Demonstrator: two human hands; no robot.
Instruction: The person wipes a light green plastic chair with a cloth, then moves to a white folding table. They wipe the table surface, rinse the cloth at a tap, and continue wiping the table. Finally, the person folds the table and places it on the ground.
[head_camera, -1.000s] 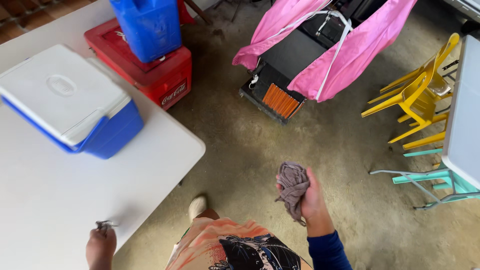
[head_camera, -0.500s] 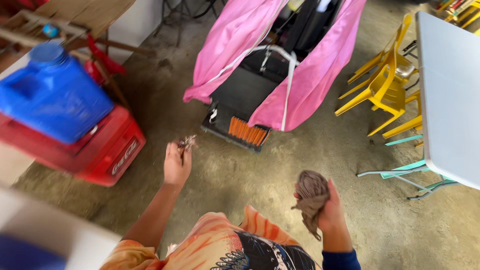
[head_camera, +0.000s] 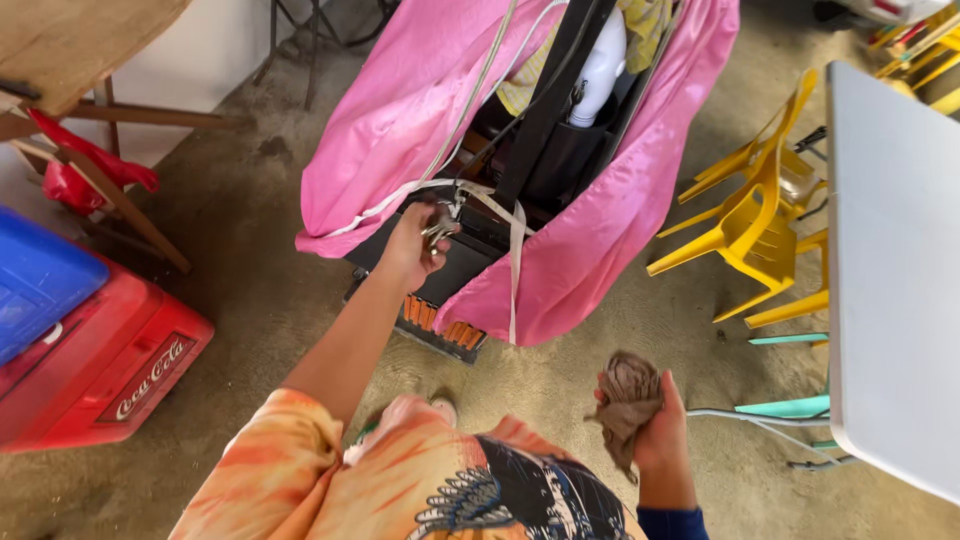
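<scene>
Over concrete, left hand (head_camera: 412, 240) half-hides small metal bits (head_camera: 438, 234)

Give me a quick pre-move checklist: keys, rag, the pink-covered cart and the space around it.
1. Left hand grips the keys: ok, metal shows between the fingers.
2. Right hand holds the brown rag bunched and clear of the cart: ok.
3. Pink cover pulled open over the black cart: ok.
4. White strap clear of the keys: not ok, it crosses right beside them.
5. Lock or keyhole in sight: cannot tell.
6. Yellow chairs away from the cart: ok, apart.
</scene>
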